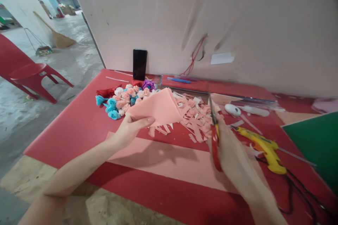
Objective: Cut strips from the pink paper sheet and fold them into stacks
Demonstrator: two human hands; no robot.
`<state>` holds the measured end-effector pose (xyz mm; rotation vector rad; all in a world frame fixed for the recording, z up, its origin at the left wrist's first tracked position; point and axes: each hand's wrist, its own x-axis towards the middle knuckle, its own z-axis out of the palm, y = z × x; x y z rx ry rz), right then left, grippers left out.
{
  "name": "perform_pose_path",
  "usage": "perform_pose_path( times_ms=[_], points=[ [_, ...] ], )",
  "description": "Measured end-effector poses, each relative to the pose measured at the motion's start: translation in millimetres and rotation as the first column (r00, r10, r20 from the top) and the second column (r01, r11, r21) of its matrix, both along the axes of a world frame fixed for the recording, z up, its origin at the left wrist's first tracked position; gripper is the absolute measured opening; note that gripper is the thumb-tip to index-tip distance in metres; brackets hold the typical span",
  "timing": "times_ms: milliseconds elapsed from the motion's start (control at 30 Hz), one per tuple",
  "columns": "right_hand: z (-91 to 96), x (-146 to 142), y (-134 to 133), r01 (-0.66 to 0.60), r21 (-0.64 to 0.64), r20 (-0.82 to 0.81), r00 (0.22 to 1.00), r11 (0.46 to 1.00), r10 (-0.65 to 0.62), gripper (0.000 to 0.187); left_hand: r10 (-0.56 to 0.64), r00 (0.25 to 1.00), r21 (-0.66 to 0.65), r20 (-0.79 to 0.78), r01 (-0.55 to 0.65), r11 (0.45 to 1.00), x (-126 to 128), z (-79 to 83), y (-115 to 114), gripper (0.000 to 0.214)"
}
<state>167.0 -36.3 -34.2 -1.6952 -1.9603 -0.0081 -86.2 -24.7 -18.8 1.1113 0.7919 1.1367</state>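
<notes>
My left hand [136,123] pinches a folded stack of peach paper [160,107], thumb on top, held above the table. In my right hand [227,144] is a pair of scissors [215,140] with red handles, blades pointing up and away from me. The blades are apart from the paper, to its right. Below both hands lies a long peach paper strip [163,158]. Behind the held stack is a heap of peach paper scraps [195,116]. A cluster of paper roses [126,98] in peach, white, blue and purple sits to the left.
A yellow glue gun [264,146] with a black cord lies right of my right hand. A phone [139,64] leans on the white wall. Beyond the scraps are blue pens [179,80] and a white bottle [255,110]. Green board [314,144] covers the right edge; a red chair [31,74] stands left.
</notes>
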Motion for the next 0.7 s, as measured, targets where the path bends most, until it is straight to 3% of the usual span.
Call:
perform_pose_path(
  times_ms=[67,167,200,267,367,467,533,567,600,667,700],
  points=[
    [-9.2,2.1,14.5,0.114,-0.014,0.089,0.99,0.993,-0.112,0.047,-0.059,0.995,-0.046,-0.082,0.055,0.997,0.1,-3.6,5.3,0.011],
    [-20.8,5.8,25.5,0.186,-0.152,0.19,0.969,0.971,-0.156,0.048,-0.142,0.942,-0.029,-0.305,0.14,0.99,3.7,-18.0,17.6,0.031],
    [-24.0,6.8,26.7,0.189,-0.197,0.199,0.968,0.962,-0.15,0.047,-0.164,0.888,-0.004,-0.43,0.18,0.984,6.0,-24.6,22.7,0.032],
    [-29.9,7.8,27.9,0.183,-0.255,0.2,0.971,0.95,-0.133,0.044,-0.158,0.682,0.023,-0.714,0.248,0.968,11.8,-38.7,33.4,0.03],
    [-39.2,7.8,31.0,0.176,-0.272,0.184,0.974,0.946,-0.128,0.041,-0.055,0.522,0.057,-0.851,0.196,0.979,19.5,-53.8,47.6,0.036],
    [-49.4,8.1,37.2,0.202,-0.279,0.18,0.971,0.939,-0.155,0.039,0.114,0.435,0.168,-0.893,0.089,0.982,22.6,-49.0,51.0,0.052],
    [-54.6,8.6,40.9,0.214,-0.281,0.177,0.97,0.936,-0.169,0.039,0.215,0.439,0.272,-0.872,0.072,0.959,21.9,-30.0,41.5,0.048],
    [-56.5,8.6,42.6,0.215,-0.281,0.174,0.97,0.935,-0.171,0.04,0.252,0.492,0.345,-0.834,0.108,0.932,20.7,-16.2,32.7,0.04],
    [-57.8,8.3,44.3,0.215,-0.281,0.169,0.97,0.935,-0.172,0.042,0.22,0.606,0.396,-0.765,0.171,0.902,19.1,-0.4,21.5,0.031],
    [-59.6,6.2,49.2,0.21,-0.278,0.161,0.972,0.937,-0.17,0.046,-0.057,0.809,0.424,-0.586,0.365,0.829,14.6,32.3,-5.3,0.03],
    [-60.4,4.5,52.8,0.205,-0.277,0.158,0.973,0.939,-0.166,0.048,-0.186,0.832,0.451,-0.522,0.455,0.768,11.8,46.7,-19.2,0.034]
  ],
)
